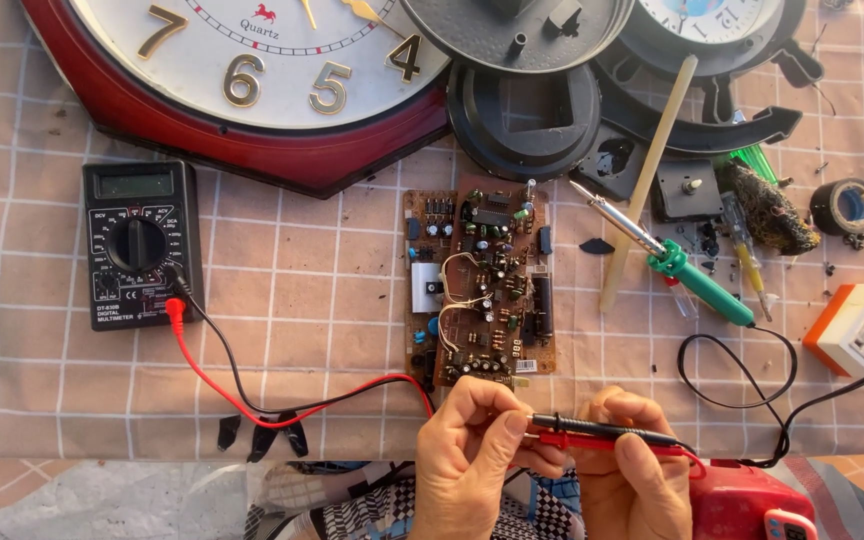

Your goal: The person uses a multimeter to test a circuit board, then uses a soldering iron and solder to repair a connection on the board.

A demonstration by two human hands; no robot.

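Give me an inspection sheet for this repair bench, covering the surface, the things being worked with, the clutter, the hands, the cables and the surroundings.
Surface: checked beige cloth, dotted with small dark debris.
Job's things: black probe and red probe held side by side, near the brown circuit board; black multimeter at left.
Clutter: green-handled soldering iron, wooden stick, tape roll, red-framed wall clock, black clock parts.
Hands: left hand and right hand both pinch the probes.
Cables: red and black leads run from meter to hands; black cord loops at right.
Surroundings: orange and white socket block; patterned fabric at the bottom edge.
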